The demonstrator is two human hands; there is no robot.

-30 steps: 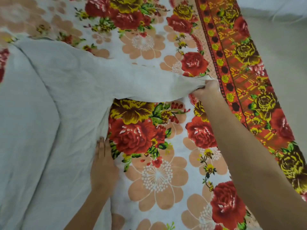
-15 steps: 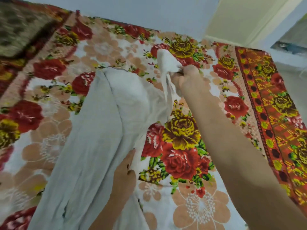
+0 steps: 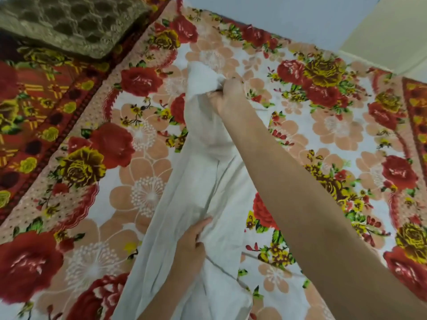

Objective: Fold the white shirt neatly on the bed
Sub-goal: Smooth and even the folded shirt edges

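The white shirt [image 3: 198, 181] lies as a long narrow strip down the middle of the bed, from the far centre to the near edge of the view. My right hand [image 3: 227, 95] reaches far across and grips the shirt's far end in closed fingers, bunching the cloth. My left hand [image 3: 191, 248] rests on the shirt's middle part, fingers curled into the fabric and pressing it onto the bed. Part of the shirt is hidden under my right forearm.
The bed is covered by a floral sheet [image 3: 143, 192] with red and yellow roses and an orange patterned border. A brown-green textured pillow [image 3: 69, 21] sits at the far left corner. A pale wall [image 3: 288, 17] runs behind the bed.
My right hand carried the sleeve end from the right side inward and farther up the bed, folding it over the shirt body. The left hand shifted slightly while pressing the shirt. The view tilted up.
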